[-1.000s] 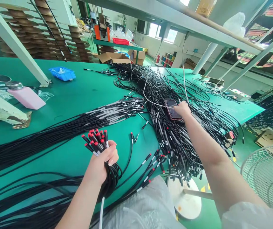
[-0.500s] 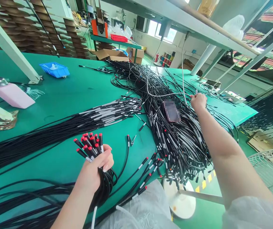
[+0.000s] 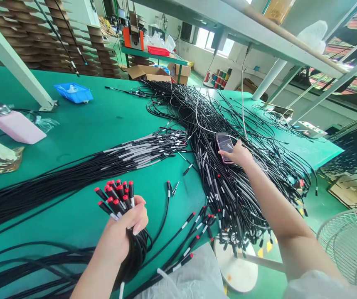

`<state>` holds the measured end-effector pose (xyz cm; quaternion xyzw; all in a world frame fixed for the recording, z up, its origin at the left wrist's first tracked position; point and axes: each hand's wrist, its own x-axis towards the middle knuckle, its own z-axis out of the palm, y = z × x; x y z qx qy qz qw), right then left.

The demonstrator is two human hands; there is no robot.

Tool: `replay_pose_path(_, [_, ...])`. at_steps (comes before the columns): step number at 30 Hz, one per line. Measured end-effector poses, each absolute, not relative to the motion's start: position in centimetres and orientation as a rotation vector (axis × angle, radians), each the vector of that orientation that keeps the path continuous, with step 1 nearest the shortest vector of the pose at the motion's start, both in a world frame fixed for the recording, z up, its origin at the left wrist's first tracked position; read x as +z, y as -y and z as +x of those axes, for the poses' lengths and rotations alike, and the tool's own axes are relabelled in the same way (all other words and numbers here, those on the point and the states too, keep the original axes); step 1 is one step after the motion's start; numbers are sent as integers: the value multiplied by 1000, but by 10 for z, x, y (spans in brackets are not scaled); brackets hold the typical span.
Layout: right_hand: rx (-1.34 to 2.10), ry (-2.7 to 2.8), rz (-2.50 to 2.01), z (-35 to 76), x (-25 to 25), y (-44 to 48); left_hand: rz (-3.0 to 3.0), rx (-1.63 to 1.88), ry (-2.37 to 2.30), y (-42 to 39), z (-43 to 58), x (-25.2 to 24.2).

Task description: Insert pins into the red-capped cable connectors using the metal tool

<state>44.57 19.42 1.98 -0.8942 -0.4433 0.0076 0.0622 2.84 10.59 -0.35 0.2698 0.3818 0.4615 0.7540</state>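
- Two changes since half a second back: my right hand (image 3: 240,154) has come in from the white cable (image 3: 242,95) further out, and it now sits at the phone (image 3: 225,145).
- The phone lies face up on top of the heap of black cables (image 3: 228,195), right of the worktop's middle. My fingers curl against its near right corner with the thumb at its near edge. I cannot tell whether they grip it or only touch it.
- My left hand (image 3: 125,232) is where it was, low and close to me. Its fingers are wrapped tight round the bundle of red-capped cables (image 3: 117,197), and the caps stand up in a cluster above my fist.
- The rest of that bundle trails down and off to the left over the green worktop (image 3: 103,120).
- A sheaf of straight cables with white sleeves (image 3: 141,149) lies between my hands, running left.
- Far left stands a pink bottle (image 3: 16,126), with a blue tray (image 3: 74,92) beyond it, beside a slanted white strut.
- A white shelf (image 3: 259,29) passes overhead.
- Behind are an orange machine (image 3: 133,37), a red tray (image 3: 158,51) and a cardboard box (image 3: 148,73).
- A wire fan guard (image 3: 349,245) shows lower right, off the worktop.
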Motion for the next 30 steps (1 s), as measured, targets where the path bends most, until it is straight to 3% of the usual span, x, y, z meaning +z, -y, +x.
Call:
replay_pose_path(8, [107, 1234, -2681, 426, 36, -191, 597, 997, -782, -105, 27, -7])
replay_pose_path(15, [409, 1299, -2325, 398, 63, -129, 585, 1031, -778, -105, 32, -6])
replay_pose_path(24, [425, 1804, -1769, 237, 12, -71, 642, 1048, -919, -104, 43, -5])
replay_pose_path(30, [356, 1852, -1649, 216, -6, -69, 569, 1158, -1092, -104, 45, -11])
